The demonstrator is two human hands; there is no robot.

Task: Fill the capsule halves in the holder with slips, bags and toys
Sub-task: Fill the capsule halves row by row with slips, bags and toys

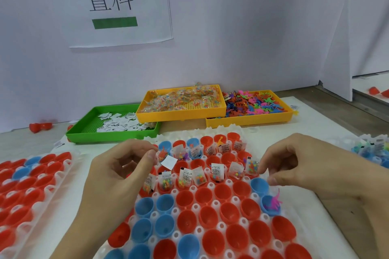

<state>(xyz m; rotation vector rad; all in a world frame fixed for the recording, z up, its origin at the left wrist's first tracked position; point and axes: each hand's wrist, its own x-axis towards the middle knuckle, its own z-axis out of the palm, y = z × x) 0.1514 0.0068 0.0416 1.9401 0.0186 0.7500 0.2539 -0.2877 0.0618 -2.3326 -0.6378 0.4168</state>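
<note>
Pinching a white slip [170,162] by its top edge between thumb and forefinger, left hand [117,171] hangs over the holder [214,202], just above the filled red capsule halves [216,176]. Right hand [299,164] has fingers curled, tips near a bead bag [252,166] standing in its cup; can't tell if it's actually gripping anything. Pink toy [273,203] sits in a blue half below the right hand. Rows nearer than both hands are empty. Slip looks featherlight and floppy, likely to flutter or stick to skin, so hold an edge and release low in the cup. Bags: soft, slick film; take by the top seam.
</note>
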